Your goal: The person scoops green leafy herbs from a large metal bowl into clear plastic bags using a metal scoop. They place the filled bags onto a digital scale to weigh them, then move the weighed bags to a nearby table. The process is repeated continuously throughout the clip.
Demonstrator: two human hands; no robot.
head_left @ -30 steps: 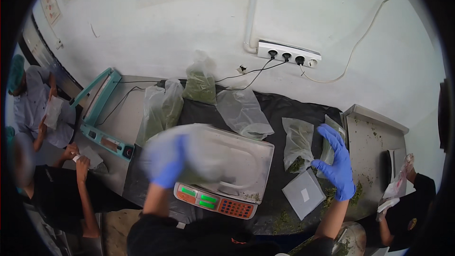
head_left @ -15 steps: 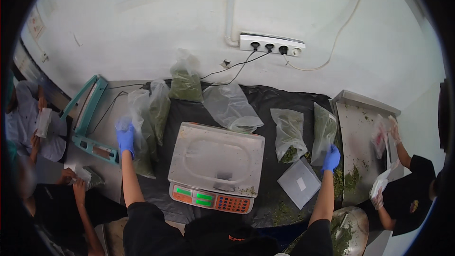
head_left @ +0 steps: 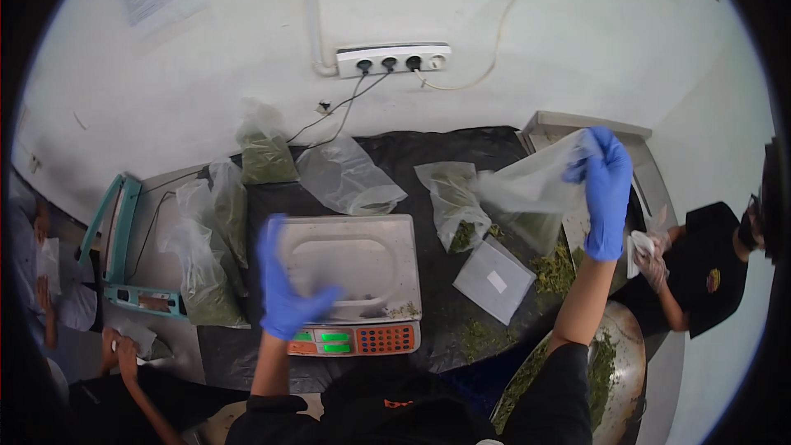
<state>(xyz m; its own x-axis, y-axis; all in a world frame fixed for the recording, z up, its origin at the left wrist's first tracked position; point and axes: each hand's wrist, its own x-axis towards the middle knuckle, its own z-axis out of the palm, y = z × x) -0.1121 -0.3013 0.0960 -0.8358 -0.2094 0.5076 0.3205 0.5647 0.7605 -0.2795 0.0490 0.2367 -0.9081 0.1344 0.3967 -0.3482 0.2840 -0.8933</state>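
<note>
My right hand (head_left: 608,189), in a blue glove, grips the upper end of a clear plastic bag (head_left: 535,185). The bag is raised and slanted, and its lower part, blurred, holds green leafy stuff. Over the left side of a weighing scale (head_left: 350,259) my left hand (head_left: 288,288), also blue-gloved, is open with thumb and fingers apart and nothing in it. Just left of the raised bag stands another clear bag (head_left: 451,202) of chopped greens. In front of both lies a flat greyish square (head_left: 494,280) with a white label.
Filled bags (head_left: 208,280) stand left of the scale, beside a teal bag sealer (head_left: 124,231). A limp clear bag (head_left: 350,177) lies behind the scale. Loose greens (head_left: 556,272) are scattered at right, near a metal bowl (head_left: 633,338). Co-workers (head_left: 713,272) work on both sides.
My left hand has come away from the bags at left to above the scale. My right hand has lifted the filled bag off the table. The view has shifted right.
</note>
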